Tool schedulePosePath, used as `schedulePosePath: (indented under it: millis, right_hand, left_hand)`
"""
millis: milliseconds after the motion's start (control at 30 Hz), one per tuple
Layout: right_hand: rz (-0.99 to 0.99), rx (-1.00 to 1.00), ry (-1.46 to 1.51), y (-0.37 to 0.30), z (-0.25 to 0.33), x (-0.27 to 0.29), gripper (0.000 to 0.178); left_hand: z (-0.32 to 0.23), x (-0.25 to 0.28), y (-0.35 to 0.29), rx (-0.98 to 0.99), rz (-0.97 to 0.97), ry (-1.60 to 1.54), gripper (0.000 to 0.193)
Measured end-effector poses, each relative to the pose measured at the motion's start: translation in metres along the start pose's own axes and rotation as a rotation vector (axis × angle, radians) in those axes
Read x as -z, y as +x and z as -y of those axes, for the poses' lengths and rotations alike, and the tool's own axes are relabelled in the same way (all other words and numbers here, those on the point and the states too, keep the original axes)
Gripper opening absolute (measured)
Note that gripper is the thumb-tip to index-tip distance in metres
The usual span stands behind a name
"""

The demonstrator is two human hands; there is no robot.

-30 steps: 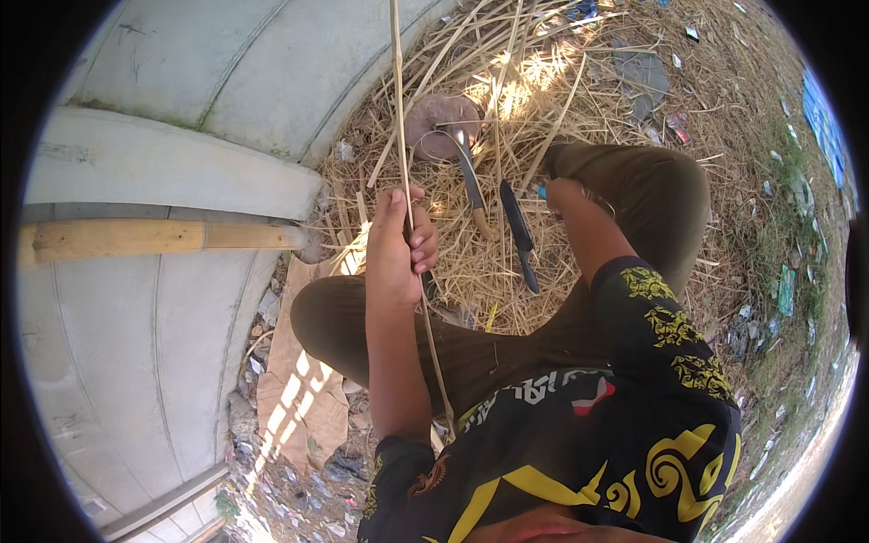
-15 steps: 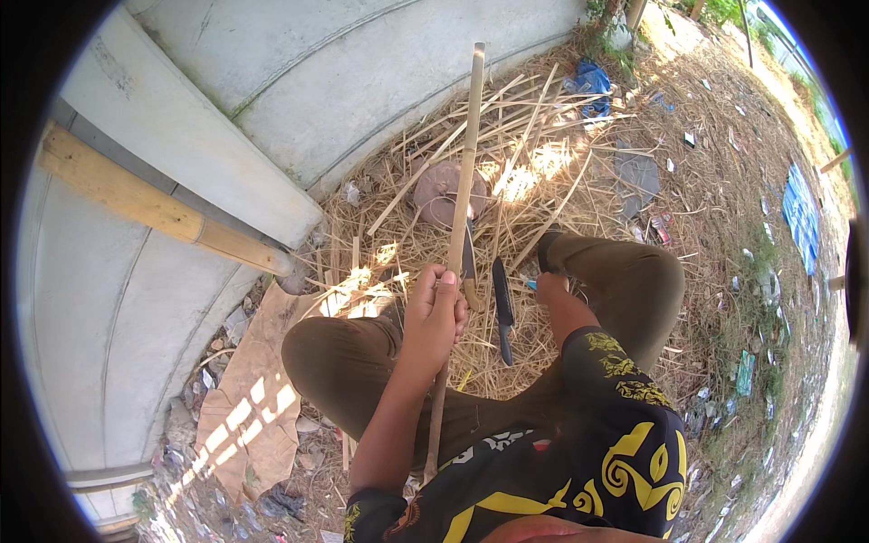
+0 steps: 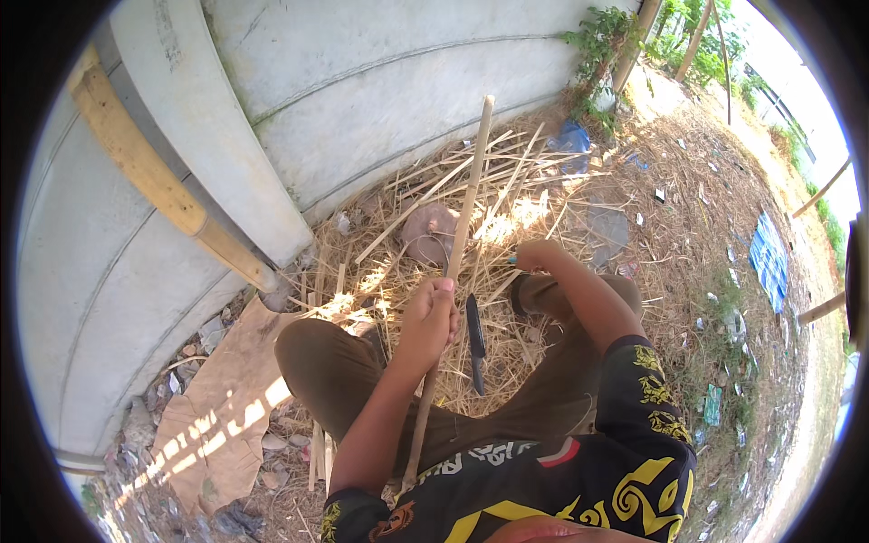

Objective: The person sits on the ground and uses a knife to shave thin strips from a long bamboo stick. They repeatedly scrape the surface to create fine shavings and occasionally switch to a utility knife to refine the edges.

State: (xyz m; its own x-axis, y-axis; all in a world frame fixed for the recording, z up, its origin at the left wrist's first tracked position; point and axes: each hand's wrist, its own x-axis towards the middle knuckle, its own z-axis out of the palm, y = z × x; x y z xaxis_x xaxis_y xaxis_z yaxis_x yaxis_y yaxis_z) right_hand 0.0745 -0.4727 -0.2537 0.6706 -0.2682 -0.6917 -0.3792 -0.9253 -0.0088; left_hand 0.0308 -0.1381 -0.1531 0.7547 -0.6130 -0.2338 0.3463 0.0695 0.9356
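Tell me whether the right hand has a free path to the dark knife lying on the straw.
Probably yes. The right hand rests on the straw just past the knife, which lies between the legs with nothing on top of it. The left hand grips the bamboo stick beside it, not across it.

The left hand (image 3: 430,319) grips a long, thin, pale bamboo stick (image 3: 462,222) that slants up toward the curved grey concrete wall (image 3: 380,90). The right hand (image 3: 536,256) reaches down to the heap of dry straw-coloured bamboo strips (image 3: 507,176) on the ground; its grip cannot be made out. A dark-bladed knife (image 3: 474,342) lies between the knees, just beside the stick. A brown cardboard sheet (image 3: 231,398) lies at the left.
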Motion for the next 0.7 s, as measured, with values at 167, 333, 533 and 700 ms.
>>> schedulePosePath:
  millis: [167,333,533,700]
  right_hand:
    - [-0.164,0.514,1.309,-0.094,0.038,0.079,0.058]
    - [-0.294,0.759,1.809,-0.106,0.062,0.092,0.043]
    - [-0.400,0.844,1.770,-0.109,0.075,0.113,0.024]
    - [-1.162,0.676,1.312,-0.076,0.088,0.119,0.030]
  left_hand:
    - [0.006,0.005,0.002,-0.050,0.038,0.044,0.027]
    - [0.004,-0.014,0.017,-0.118,0.052,0.229,0.027]
    - [-0.071,-0.037,0.061,-0.069,0.044,0.099,0.028]
    - [-0.095,-0.032,0.102,-0.033,0.105,-0.081,0.028]
